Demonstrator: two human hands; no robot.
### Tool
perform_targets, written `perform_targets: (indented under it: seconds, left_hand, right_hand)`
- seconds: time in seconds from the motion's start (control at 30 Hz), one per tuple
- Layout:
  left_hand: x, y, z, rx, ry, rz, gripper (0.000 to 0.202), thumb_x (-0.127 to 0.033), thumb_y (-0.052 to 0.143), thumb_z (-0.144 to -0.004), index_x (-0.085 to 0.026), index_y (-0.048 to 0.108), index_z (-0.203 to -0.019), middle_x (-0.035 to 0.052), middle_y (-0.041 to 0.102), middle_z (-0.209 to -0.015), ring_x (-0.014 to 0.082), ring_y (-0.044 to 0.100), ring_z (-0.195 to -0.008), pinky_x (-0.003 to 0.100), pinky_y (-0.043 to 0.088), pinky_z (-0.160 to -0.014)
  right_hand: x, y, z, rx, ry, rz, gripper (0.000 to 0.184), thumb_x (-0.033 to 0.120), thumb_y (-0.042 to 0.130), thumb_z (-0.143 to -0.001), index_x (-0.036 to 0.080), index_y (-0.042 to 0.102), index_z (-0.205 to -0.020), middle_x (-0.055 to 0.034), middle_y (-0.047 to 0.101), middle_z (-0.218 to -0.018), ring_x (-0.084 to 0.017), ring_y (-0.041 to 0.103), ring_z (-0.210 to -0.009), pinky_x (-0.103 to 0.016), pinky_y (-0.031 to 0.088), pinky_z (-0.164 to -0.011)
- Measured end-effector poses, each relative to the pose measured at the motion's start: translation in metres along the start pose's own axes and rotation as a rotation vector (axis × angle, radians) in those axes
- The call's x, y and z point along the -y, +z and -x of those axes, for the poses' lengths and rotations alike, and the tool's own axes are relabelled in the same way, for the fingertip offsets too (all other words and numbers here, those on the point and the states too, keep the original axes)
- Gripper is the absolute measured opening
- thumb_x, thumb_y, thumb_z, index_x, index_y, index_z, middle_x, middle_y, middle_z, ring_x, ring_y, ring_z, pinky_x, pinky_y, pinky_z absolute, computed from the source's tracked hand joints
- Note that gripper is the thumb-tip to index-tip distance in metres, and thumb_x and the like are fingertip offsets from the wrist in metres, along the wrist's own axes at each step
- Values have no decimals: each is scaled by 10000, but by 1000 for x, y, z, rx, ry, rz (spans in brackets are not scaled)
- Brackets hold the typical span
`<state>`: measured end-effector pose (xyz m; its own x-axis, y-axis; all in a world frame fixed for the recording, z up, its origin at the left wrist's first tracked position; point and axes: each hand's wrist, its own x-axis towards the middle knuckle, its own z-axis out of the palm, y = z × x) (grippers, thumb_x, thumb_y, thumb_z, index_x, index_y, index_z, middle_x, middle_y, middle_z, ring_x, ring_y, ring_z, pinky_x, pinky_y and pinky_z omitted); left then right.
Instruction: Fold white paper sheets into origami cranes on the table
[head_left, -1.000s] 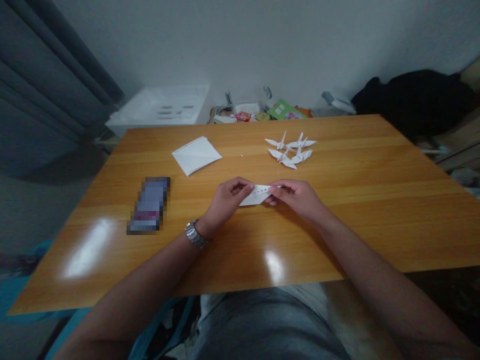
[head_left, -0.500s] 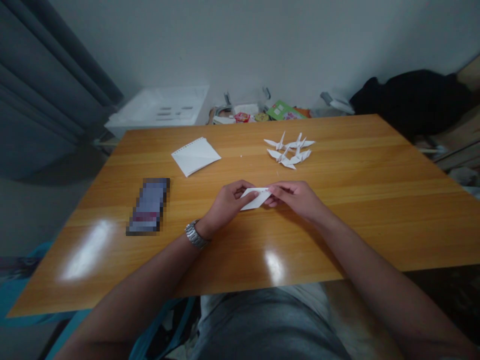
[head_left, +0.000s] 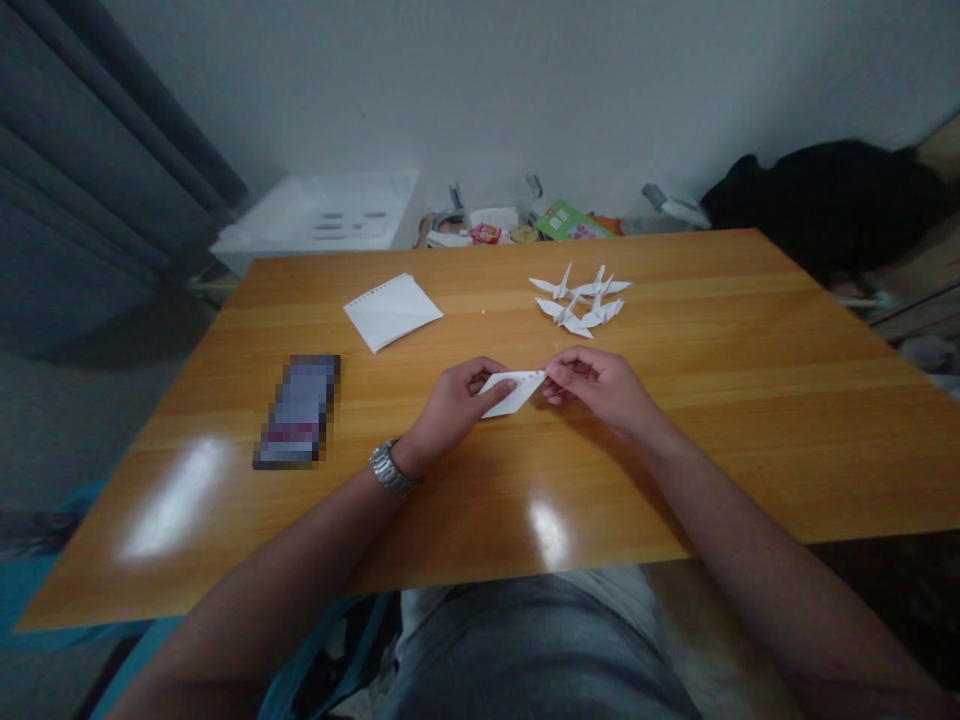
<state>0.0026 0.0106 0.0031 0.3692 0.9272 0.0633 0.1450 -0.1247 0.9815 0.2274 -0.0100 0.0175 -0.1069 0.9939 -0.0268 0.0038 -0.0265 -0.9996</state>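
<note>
A small folded piece of white paper (head_left: 516, 392) with punched holes along one edge lies between my hands on the wooden table (head_left: 735, 400). My left hand (head_left: 450, 408), with a metal watch at the wrist, presses its fingers on the paper's left end. My right hand (head_left: 600, 385) pinches the paper's upper right corner between thumb and fingers. Both hands are closed on the paper.
Several white paper cranes (head_left: 579, 297) sit in a cluster behind my hands. A white sheet of notebook paper (head_left: 392, 310) lies at the back left, and a phone (head_left: 300, 410) at the left. Boxes and clutter stand beyond the far edge, dark cloth (head_left: 825, 200) at the right.
My right hand has lifted slightly and moved up to the paper's right corner. The paper's fold has shifted into a more pointed shape. The left hand stays put.
</note>
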Motion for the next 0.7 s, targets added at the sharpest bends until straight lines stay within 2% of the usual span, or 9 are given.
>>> perform_targets:
  seconds: [0.3,0.47,0.7]
  left_hand:
    - [-4,-2,0,20,-4,-50,362,-477,736,-856,-132,691,-957,49,685,-843,142,599,-737,232,434,-631]
    - [-2,-2,0,-3,11,-50,356,-481,733,-859,-141,694,-956,54,694,-878,150,609,-779,229,440,-645]
    - [-6,1,2,13,-24,10,383,-507,752,-831,-146,679,-936,42,699,-864,146,623,-758,229,455,-642]
  right_hand:
    - [1,-1,1,-9,-70,124,404,573,763,-812,175,697,-829,-53,738,-751,-159,685,-643,-327,613,-667]
    - [2,-2,0,-73,-89,90,436,616,725,-832,181,687,-834,-51,726,-753,-162,680,-638,-324,610,-650]
    - [2,1,3,41,-82,127,372,548,784,-802,196,716,-902,-50,746,-820,-180,703,-727,-327,600,-726]
